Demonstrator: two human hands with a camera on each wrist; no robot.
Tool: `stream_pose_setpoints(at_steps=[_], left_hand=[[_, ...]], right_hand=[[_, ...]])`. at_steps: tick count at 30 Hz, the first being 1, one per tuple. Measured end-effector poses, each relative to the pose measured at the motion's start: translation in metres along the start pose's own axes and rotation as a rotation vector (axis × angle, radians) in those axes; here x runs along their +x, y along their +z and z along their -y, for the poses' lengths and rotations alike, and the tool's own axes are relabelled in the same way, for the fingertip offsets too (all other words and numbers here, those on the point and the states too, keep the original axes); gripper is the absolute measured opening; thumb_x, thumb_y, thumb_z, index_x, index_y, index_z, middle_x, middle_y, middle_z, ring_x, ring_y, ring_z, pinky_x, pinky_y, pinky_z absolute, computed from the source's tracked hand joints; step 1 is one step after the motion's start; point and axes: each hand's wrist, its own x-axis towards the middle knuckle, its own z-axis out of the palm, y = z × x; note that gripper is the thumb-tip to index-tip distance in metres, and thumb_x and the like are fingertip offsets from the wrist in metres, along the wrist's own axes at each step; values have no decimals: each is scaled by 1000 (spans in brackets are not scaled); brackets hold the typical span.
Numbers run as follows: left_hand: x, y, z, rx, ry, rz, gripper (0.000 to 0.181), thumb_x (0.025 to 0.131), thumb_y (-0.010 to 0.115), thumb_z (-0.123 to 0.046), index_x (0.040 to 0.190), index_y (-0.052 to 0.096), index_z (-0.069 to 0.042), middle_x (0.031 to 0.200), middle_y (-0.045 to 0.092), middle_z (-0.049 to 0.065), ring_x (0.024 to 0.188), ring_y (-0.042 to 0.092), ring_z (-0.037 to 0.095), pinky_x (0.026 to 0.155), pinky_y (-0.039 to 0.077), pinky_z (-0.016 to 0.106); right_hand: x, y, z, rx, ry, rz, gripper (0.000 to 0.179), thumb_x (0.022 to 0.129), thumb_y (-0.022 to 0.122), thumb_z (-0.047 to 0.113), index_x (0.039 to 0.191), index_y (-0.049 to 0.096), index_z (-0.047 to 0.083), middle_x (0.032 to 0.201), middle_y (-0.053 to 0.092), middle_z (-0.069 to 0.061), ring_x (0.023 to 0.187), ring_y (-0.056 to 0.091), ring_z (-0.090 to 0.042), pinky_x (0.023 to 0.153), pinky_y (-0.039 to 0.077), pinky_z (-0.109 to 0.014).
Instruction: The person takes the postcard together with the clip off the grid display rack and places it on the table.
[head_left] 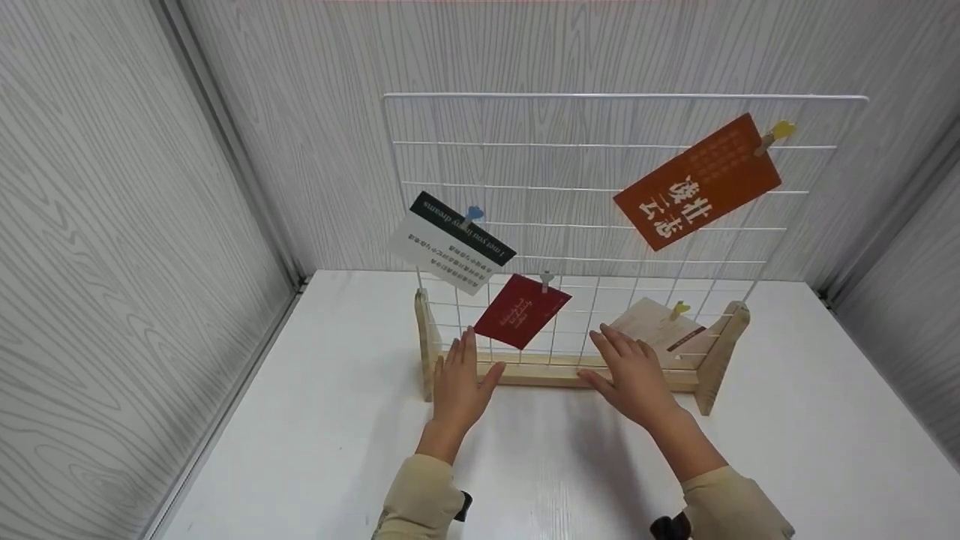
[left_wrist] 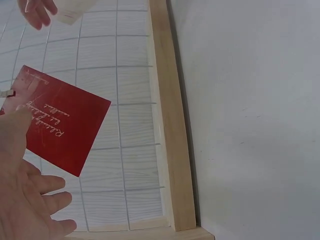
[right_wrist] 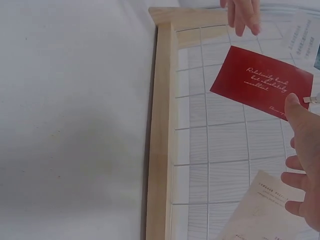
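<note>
Tabletop (head_left: 315, 420): one, white, across the lower half of the head frame.

Wire grid (head_left: 622, 95): one, white, centre to upper right of the frame; length running left to right, beyond both hands.

Wooden base (head_left: 544, 375): one, pale, frame centre; long axis left to right, both thumbs at its front rail.

Hands: two, well apart, bare, nothing gripped, fingers extended and parted. Left hand (head_left: 459, 390) at lower centre-left, fingers toward the top of the frame; right hand (head_left: 637, 379) at lower centre-right, fingers toward the upper left. Contact with the grid: cannot tell.

Orange card (head_left: 697, 187): upper right, well above the right hand; long axis lower left to upper right.

Black-and-white card (head_left: 442, 251): centre-left, above the left hand; long axis upper left to lower right.

Pale card (head_left: 660, 324): right of centre, partly behind the right hand, which is nearer.

Red card (head_left: 523, 311): frame centre, between and above the hands, left hand nearer, fingertips just beside its left corner. Long axis lower left to upper right; free end pointing lower left, clipped end upper right.

Clips: four; blue (head_left: 474, 214), grey (head_left: 547, 278), two yellow, one on each card.
</note>
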Motion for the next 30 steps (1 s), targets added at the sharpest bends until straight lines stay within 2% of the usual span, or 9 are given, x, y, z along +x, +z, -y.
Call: stream_pose_setpoints(at_steps=[8, 14, 20, 25, 30], left_hand=[[9, -10, -1, -58, -7, -70, 72, 85, 44, -47, 134, 21, 0, 128, 39, 19, 118, 33, 30, 96, 21, 48], [18, -18, -1, -76, -19, -129, 68, 85, 45, -45, 133, 26, 0, 125, 42, 17, 111, 41, 31, 91, 31, 45], [25, -26, -1, -175, -11, -187, 63, 86, 49, -38, 131, 30, 1, 121, 47, 16, 109, 44, 29, 89, 35, 42], [29, -32, 1, -254, -49, -198, 62, 86, 48, -40, 131, 31, 0, 122, 47, 14, 113, 41, 27, 90, 34, 41], [34, -38, 2, -353, -86, -226, 59, 87, 48, -37, 128, 33, 3, 121, 47, 17, 114, 40, 26, 92, 32, 39]], right_hand=[[11, -7, 0, -17, -36, -12, 61, 81, 53, 44, 126, 42, 6, 128, 39, -14, 117, 34, -30, 94, 21, -50], [21, -14, 2, -34, -75, -34, 59, 81, 54, 43, 126, 43, 6, 128, 41, -13, 114, 37, -29, 93, 24, -49], [30, -21, 6, -15, -116, -85, 54, 80, 58, 38, 122, 47, 4, 124, 45, -13, 111, 42, -29, 91, 27, -48], [38, -29, 11, -33, -121, -79, 51, 81, 57, 37, 120, 48, 5, 122, 47, -13, 109, 43, -29, 91, 29, -48], [46, -36, 15, -58, -153, -79, 50, 81, 57, 37, 120, 49, 5, 121, 48, -13, 109, 44, -30, 89, 31, -48]])
